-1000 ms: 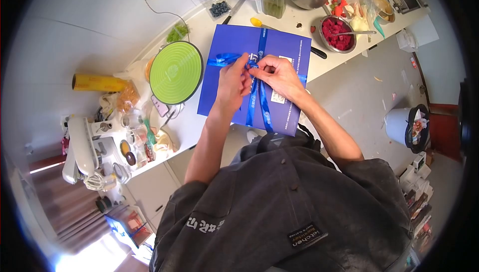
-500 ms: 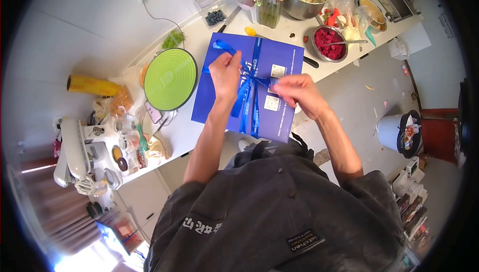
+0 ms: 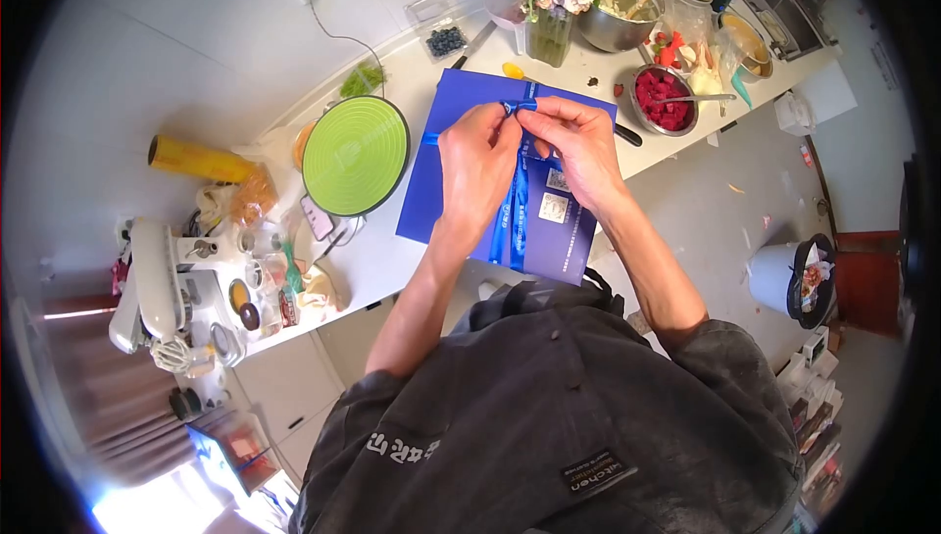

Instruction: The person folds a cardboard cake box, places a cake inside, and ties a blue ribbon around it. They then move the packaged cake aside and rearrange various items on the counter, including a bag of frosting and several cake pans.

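A blue ribbon wraps a flat blue box lying on the white worktop. The left hand and right hand both pinch the ribbon at the box's far edge. A green round board sits left of the box, a flower vase beyond it, and a bowl of red pieces to its right.

Green round turntable on white worktop, yellow roll beside wall to its left. White stand mixer further left. Flower vase, blueberry tub, steel bowl of red pieces at far end. Bin on floor.
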Demonstrator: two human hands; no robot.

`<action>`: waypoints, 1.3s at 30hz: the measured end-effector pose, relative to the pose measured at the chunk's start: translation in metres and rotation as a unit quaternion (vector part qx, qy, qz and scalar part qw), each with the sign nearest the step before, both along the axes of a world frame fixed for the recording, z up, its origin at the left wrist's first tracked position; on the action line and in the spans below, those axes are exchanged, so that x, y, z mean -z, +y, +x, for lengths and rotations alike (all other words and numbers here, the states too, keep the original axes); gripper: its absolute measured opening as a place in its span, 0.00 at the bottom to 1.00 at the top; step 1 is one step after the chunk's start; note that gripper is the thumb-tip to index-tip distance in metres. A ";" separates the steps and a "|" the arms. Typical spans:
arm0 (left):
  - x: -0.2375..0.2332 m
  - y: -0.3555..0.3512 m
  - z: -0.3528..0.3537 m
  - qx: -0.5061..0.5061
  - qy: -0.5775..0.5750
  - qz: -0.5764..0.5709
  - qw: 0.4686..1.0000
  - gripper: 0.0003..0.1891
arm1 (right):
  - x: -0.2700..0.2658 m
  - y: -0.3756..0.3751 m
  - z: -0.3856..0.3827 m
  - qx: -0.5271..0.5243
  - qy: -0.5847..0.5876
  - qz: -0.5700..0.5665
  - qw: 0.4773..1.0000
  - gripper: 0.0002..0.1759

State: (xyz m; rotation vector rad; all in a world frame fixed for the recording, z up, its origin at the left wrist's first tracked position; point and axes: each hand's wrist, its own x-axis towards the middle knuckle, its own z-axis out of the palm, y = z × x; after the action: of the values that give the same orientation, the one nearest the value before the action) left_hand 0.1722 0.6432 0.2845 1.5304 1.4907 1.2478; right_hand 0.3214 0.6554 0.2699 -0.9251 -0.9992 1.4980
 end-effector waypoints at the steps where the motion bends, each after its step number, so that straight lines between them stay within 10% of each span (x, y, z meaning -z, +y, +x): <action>1: -0.004 0.000 0.000 -0.007 -0.001 -0.029 1.000 0.10 | 0.001 0.001 0.002 -0.002 -0.025 0.013 1.000 0.11; 6: -0.027 -0.005 0.008 0.000 -0.030 -0.102 0.994 0.11 | -0.004 -0.003 0.012 -0.013 -0.033 0.042 0.999 0.13; 12: -0.009 0.000 0.006 0.001 0.105 0.105 0.989 0.08 | 0.004 -0.003 0.015 -0.007 0.031 0.009 0.999 0.11; 15: 0.005 0.004 -0.001 -0.018 -0.135 0.010 0.991 0.07 | 0.012 0.005 0.014 0.024 0.089 -0.017 0.996 0.13; 19: 0.017 0.008 -0.020 0.073 -0.458 -0.173 0.869 0.07 | 0.030 0.023 0.007 0.039 0.205 -0.034 0.977 0.15; 28: 0.092 -0.007 -0.073 0.033 0.025 -0.139 0.989 0.13 | 0.072 0.042 0.015 0.091 0.071 -0.116 0.987 0.12; 32: 0.099 0.001 -0.069 -0.021 0.139 -0.077 0.987 0.11 | 0.091 0.053 -0.001 0.150 -0.090 0.022 0.984 0.08; 39: 0.057 -0.028 -0.052 -0.034 -0.012 -0.109 0.993 0.17 | 0.061 -0.001 0.031 0.114 -0.289 0.193 0.931 0.13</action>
State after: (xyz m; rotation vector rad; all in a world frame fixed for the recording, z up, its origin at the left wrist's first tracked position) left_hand 0.1198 0.6150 0.2280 1.3282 1.6169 1.0970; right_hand 0.3524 0.6548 0.2086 -1.1686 -1.4877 0.7933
